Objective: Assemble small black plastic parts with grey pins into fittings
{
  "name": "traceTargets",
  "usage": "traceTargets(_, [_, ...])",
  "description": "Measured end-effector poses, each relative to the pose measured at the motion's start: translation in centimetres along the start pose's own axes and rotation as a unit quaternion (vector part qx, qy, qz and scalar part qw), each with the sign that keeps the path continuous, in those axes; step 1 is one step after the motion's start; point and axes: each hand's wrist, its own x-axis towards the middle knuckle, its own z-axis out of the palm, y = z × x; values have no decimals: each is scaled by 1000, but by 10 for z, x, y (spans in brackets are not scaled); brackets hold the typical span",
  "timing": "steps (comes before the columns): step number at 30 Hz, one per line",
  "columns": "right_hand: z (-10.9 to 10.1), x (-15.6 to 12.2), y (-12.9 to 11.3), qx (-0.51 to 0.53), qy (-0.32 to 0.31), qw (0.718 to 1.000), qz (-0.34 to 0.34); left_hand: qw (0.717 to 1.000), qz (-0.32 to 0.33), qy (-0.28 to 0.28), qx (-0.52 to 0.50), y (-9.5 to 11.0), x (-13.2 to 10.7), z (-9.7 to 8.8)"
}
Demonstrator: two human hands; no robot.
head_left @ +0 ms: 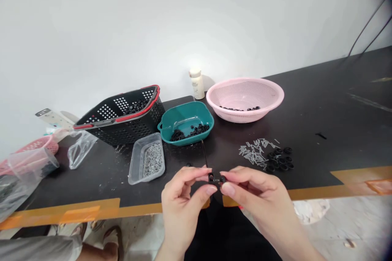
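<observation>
Two small black parts are held between the fingertips: a block (211, 178) in the left hand (183, 202) and a round knob (223, 179) in the right hand (260, 193). On each side the thumb and the forefinger are pinched almost together, open only as wide as the part they grip. Both parts are above the near edge of the table (324, 114). Something thin seems to join them in the narrow space between the fingertips, but it is too small to tell what it is.

For this step, I think the left fingers should keep the block firm and quiet, while the right fingers do the fine adjusting. It is better to bring the two parts into one straight line first, and only then to press softly, because a tilted part could slip out from such a small grip. The fingertips should also stay away from the joint, so that the eyes can check it.

The supply is well arranged for this. Beyond the right fingers, somewhat to their right, lie a pile of pins (255, 151) and, beside it, some black caps (280, 161). To the left of the left fingers is a clear tray (135, 167) with more metal pieces, and beyond them stands a green tub (186, 111).
</observation>
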Motion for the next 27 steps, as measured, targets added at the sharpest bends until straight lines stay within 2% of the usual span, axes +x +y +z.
traceTargets(9, [4,1,-3,-20,-1,1000,-21,1000,10,-5,8,4,1,0])
traceTargets(20, [5,3,-2,-27,-23,999,-14,1000,2,13,0,9,3,-1])
traceTargets(27, [5,-1,-8,-111,-19,991,-75,998,-38,5,-52,5,0,-4])
